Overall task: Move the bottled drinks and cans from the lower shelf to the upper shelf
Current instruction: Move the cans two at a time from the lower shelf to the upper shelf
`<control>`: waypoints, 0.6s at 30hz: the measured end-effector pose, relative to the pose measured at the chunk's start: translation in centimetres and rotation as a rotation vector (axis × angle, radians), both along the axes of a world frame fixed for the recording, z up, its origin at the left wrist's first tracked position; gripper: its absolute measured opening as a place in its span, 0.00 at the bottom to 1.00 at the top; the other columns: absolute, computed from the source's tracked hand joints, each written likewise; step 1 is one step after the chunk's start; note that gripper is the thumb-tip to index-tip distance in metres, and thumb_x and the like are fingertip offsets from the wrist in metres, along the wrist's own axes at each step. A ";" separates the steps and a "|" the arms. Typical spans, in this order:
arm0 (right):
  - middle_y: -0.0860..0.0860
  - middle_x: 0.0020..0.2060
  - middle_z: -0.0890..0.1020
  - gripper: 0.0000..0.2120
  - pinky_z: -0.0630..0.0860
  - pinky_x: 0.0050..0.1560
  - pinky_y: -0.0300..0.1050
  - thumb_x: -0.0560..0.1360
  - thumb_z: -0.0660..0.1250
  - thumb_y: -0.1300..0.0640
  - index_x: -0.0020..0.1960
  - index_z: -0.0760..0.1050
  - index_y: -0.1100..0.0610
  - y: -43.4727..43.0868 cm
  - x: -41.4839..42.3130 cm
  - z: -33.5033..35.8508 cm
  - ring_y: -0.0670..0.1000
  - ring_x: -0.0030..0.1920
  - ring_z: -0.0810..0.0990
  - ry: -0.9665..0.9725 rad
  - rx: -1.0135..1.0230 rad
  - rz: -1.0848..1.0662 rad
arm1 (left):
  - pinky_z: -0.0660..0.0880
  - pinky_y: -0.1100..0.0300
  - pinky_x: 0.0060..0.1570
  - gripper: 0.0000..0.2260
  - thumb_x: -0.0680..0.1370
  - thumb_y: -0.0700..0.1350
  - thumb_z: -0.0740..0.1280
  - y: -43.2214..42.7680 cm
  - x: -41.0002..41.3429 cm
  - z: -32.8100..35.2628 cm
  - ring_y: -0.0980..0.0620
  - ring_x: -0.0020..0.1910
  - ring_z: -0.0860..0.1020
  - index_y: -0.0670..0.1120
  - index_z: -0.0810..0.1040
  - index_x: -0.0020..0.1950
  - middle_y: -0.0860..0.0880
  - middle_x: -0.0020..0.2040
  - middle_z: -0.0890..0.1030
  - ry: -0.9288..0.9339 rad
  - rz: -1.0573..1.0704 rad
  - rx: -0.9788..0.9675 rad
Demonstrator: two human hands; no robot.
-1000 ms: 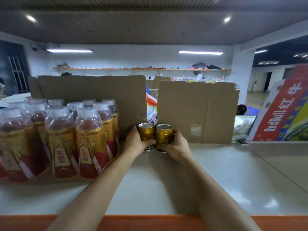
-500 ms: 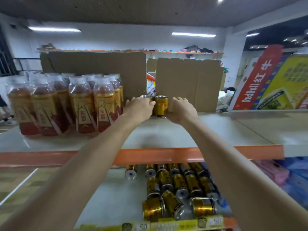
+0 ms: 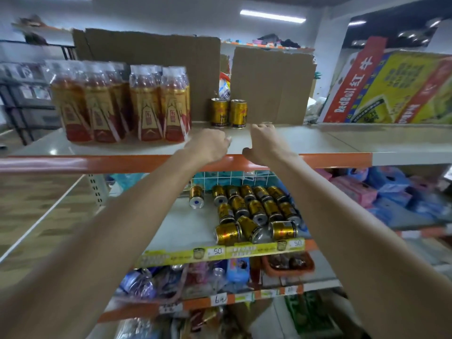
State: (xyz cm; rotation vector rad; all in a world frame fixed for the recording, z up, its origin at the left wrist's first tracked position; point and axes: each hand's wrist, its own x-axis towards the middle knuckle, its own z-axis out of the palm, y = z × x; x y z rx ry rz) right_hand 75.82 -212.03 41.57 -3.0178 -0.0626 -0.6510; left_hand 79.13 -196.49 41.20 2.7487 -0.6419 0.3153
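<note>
Two gold cans (image 3: 228, 113) stand upright side by side at the back of the upper shelf (image 3: 318, 140), against cardboard. Several bottled drinks (image 3: 122, 104) with gold and red labels stand to their left on the same shelf. My left hand (image 3: 208, 145) and my right hand (image 3: 263, 143) hover over the shelf's front part, a short way in front of the cans, fingers curled, holding nothing. On the lower shelf (image 3: 181, 226) lie several gold cans (image 3: 254, 211) on their sides, in rows.
Cardboard sheets (image 3: 271, 84) stand behind the cans. A Red Bull carton (image 3: 391, 86) fills the upper shelf's right part. An orange rail (image 3: 97, 163) edges the upper shelf. Pink and blue packs (image 3: 381, 194) lie right of the lower cans; more goods fill shelves below.
Both hands have let go of the two gold cans and pulled back toward the shelf's front edge. The view has tilted down, showing the lower shelves.
</note>
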 end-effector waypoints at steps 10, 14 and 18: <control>0.56 0.54 0.82 0.16 0.80 0.52 0.52 0.74 0.65 0.60 0.60 0.77 0.60 1.9 -3.9 -3.3 0.57 0.53 0.80 -0.056 0.033 0.261 | 0.65 0.55 0.41 0.17 0.85 0.50 0.51 1.1 -4.3 -0.2 0.48 0.41 0.72 0.44 0.72 0.43 0.46 0.41 0.73 0.001 -0.123 -0.082; 0.56 0.58 0.83 0.21 0.81 0.52 0.50 0.73 0.65 0.64 0.65 0.78 0.58 2.3 -5.3 -5.6 0.57 0.55 0.81 -0.022 0.068 0.315 | 0.67 0.54 0.42 0.19 0.84 0.51 0.53 1.8 -5.6 -1.7 0.48 0.42 0.74 0.43 0.75 0.43 0.47 0.41 0.76 0.107 -0.187 -0.095; 0.56 0.60 0.82 0.23 0.80 0.54 0.52 0.72 0.66 0.62 0.68 0.76 0.57 2.2 -5.8 -9.0 0.60 0.57 0.81 0.064 0.120 0.315 | 0.70 0.54 0.43 0.20 0.84 0.53 0.53 2.5 -6.0 -4.7 0.47 0.45 0.75 0.41 0.76 0.44 0.45 0.44 0.78 0.234 -0.179 -0.080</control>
